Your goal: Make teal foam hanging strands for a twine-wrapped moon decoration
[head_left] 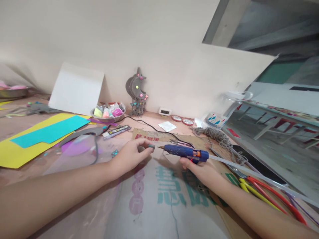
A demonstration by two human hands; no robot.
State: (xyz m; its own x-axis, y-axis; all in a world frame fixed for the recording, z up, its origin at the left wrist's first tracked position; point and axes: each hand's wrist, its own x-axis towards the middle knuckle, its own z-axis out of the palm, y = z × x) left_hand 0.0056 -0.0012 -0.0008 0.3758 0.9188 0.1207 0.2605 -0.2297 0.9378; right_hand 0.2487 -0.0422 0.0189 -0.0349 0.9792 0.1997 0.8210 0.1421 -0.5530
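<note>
My right hand (191, 166) is wrapped round a blue hot glue gun (183, 152), its nozzle pointing left. A long clear glue stick (239, 171) runs out of the gun's back end. Pinched between the thumb and finger of my left hand (134, 154) is a small grey-blue piece (151, 146), just short of the nozzle tip; its exact kind cannot be made out. A small teal bead-like ornament (115, 153) lies beside my left wrist. Under both hands is a translucent plastic sheet (149, 219) with green and purple print.
Grey yarn (224, 139), red-and-yellow-handled scissors (269, 189) and a clear pitcher (221, 111) are on the right. A decorated grey moon (136, 88) leans on the wall. A bowl of clay packets (108, 114) and coloured sheets (50, 131) are left. The gun's black cord (154, 125) crosses behind.
</note>
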